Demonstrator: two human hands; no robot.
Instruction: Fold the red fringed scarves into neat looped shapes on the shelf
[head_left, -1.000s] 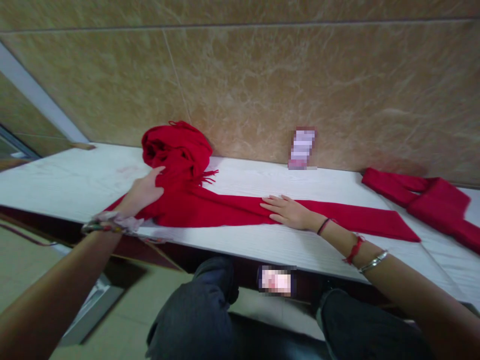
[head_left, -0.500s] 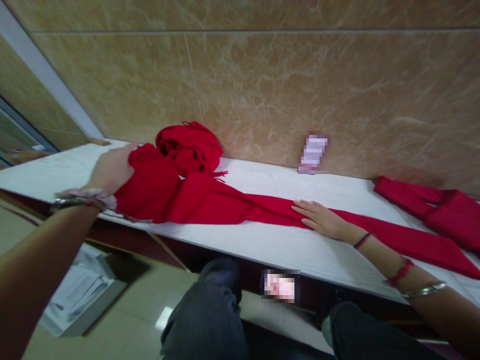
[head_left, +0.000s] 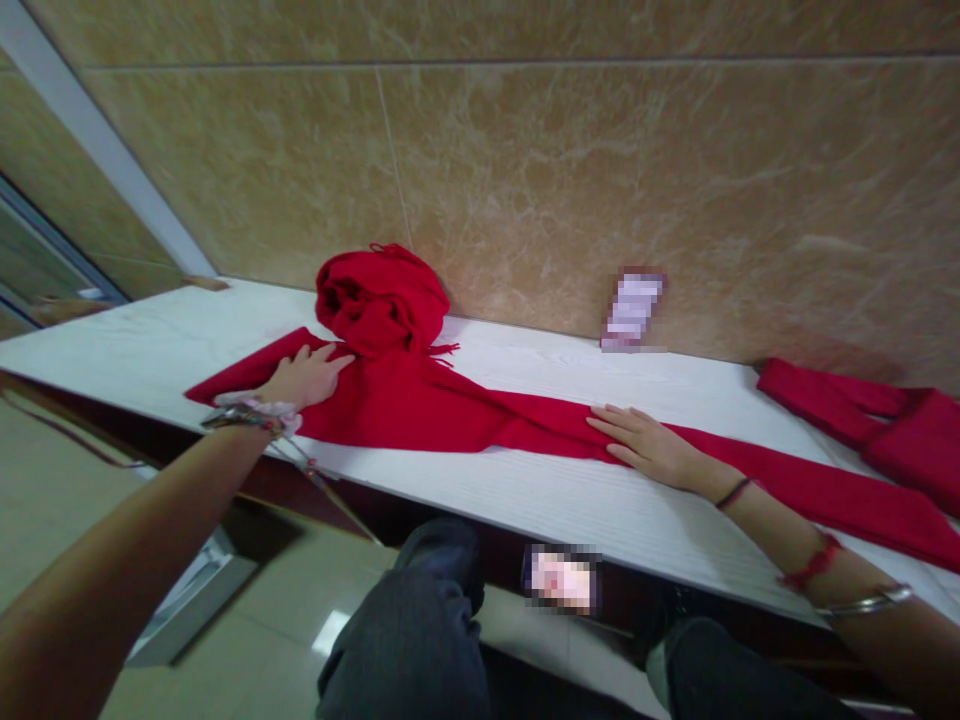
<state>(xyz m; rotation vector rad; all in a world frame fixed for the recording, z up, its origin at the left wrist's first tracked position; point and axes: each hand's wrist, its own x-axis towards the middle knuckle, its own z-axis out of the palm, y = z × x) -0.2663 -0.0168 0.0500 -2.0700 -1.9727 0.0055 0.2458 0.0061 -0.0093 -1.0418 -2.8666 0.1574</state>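
Remotely, I had red cloth (head_left: 420,405) lying under and between left hand (head_left: 309,376) and right hand (head_left: 643,443) — both open, merely resting.

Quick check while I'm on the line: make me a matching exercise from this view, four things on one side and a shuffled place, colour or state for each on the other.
Things:
1. Left hand
2. Bundle
3. Right hand
4. Table

Places, colours, states:
A. On the long cloth, well away from the bundle
B. White, with the long cloth lying on it
C. On the long cloth, close to the bundle
D. Red, in a rounded heap

Pairs: 1-C, 2-D, 3-A, 4-B
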